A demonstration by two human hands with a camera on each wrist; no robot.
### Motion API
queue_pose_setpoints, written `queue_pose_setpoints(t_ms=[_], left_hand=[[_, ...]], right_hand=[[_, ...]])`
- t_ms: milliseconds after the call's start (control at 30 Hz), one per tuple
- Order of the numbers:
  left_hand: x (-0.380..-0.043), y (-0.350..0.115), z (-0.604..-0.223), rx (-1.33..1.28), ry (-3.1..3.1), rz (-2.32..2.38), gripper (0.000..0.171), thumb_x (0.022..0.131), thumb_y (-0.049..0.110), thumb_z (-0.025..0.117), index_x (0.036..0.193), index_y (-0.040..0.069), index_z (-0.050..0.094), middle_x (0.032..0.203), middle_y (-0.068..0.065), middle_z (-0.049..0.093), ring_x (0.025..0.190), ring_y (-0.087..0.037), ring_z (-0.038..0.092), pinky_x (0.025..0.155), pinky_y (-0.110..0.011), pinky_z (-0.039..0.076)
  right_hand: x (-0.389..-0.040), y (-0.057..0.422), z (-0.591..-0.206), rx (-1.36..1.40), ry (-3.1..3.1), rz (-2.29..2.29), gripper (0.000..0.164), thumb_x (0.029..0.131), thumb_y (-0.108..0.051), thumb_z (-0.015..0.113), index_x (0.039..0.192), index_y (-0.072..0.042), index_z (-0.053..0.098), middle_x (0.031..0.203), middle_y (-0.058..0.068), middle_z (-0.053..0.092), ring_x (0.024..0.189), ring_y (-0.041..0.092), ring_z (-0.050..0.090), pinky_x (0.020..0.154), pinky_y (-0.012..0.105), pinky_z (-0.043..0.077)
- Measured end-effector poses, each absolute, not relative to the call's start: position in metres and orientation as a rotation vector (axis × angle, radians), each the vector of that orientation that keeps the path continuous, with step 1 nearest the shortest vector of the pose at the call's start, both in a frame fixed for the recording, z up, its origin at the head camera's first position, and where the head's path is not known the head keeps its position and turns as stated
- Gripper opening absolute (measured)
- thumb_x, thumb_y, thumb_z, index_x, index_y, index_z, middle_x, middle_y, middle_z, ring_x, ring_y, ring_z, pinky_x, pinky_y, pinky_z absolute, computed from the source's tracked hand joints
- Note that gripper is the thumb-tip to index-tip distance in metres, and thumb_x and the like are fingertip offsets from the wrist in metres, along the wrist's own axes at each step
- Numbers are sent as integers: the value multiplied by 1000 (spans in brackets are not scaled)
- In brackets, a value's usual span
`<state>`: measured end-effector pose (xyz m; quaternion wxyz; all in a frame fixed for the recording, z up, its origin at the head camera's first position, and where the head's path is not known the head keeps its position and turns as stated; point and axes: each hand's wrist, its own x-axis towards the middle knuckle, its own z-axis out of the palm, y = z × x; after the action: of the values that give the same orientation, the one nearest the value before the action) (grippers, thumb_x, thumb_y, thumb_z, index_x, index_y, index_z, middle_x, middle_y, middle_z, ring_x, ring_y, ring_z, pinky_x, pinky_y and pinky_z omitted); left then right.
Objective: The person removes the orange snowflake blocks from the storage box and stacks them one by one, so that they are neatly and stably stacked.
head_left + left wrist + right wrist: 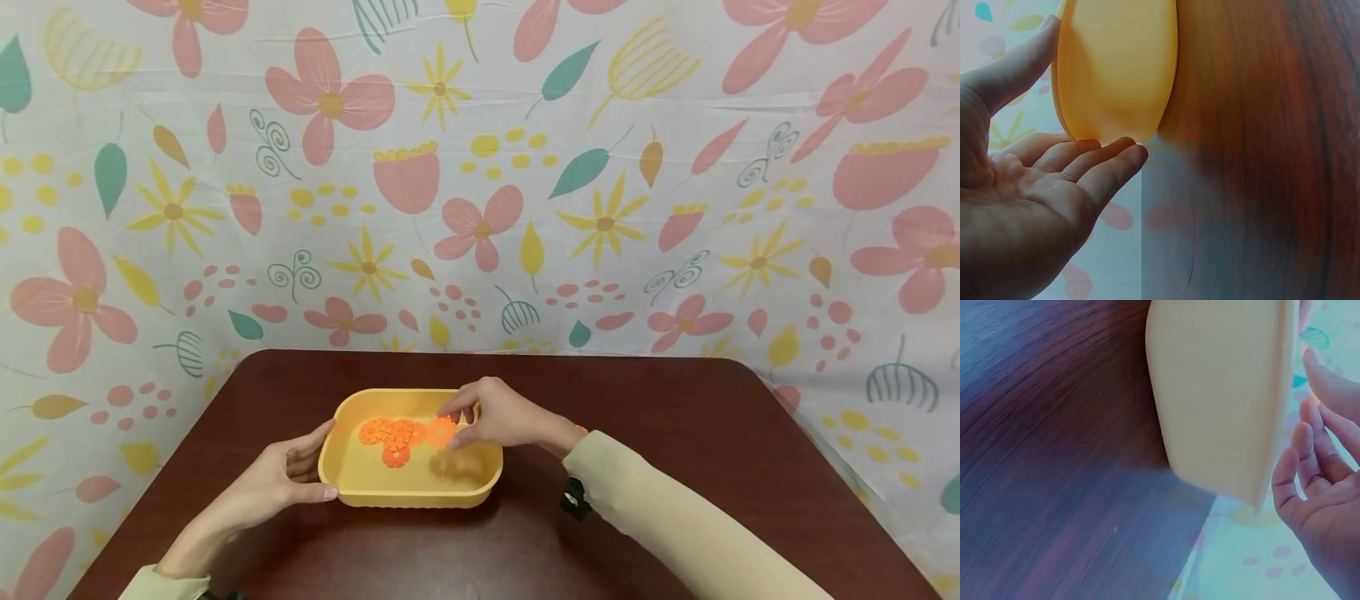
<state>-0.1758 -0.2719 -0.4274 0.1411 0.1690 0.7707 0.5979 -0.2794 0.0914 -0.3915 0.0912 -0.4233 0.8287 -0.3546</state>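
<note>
A yellow tray (408,498) sits on the table with several orange notched discs (396,454) grouped in it. At the tray's left end is my left hand (281,475). Its thumb touches the front corner and its fingers the left wall; the palm stays apart from it. In the left wrist view the left hand (1041,181) shows those fingers mostly straight. Over the tray's right side, my right hand (502,412) pinches an orange notched disc (441,432) between thumb and fingertips. In the right wrist view the right hand (1329,469) is beside the rim, the disc mostly hidden.
The dark wooden table (637,392) extends around the tray. A bit of an orange piece (581,428) shows behind the right forearm. Flower-patterned cloth (480,275) hangs behind the table.
</note>
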Motion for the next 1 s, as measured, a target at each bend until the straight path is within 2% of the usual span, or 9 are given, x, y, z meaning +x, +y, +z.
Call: queue_pose_setpoints(t_ms=[100,400,667,1000], left_hand=[[-177,-272,-429,495,2219,1729,98,92,4,82,164,-8,17,167,-30,20,146,-51,31,98,-30,55],[-176,-272,-428,502,2219,1724,97,92,6,82,165,-6,19,167,-29,22,146,-50,33,99,-30,54],[-177,-273,-429,507,2203,1728,96,93,5,81,165,-5,18,167,-29,22,145,-48,36,98,-31,55],[-177,-271,-427,523,2211,1724,96,93,3,80,164,-8,17,167,-31,20,144,-49,36,97,-32,55]], right_hand=[[-279,105,-391,-1245,2472,-1089,41,83,-19,93,121,-12,81,101,-8,74,77,12,61,66,28,52],[-276,148,-388,-1156,2476,-1198,41,84,-18,92,123,-13,80,98,-5,71,81,18,62,71,33,55],[-272,183,-389,-1066,2550,-1234,39,83,-17,93,121,-14,82,96,-3,71,84,21,62,71,33,56],[-273,225,-401,-913,2643,-1248,41,84,-21,92,123,-14,80,101,1,71,81,25,57,61,27,47]])
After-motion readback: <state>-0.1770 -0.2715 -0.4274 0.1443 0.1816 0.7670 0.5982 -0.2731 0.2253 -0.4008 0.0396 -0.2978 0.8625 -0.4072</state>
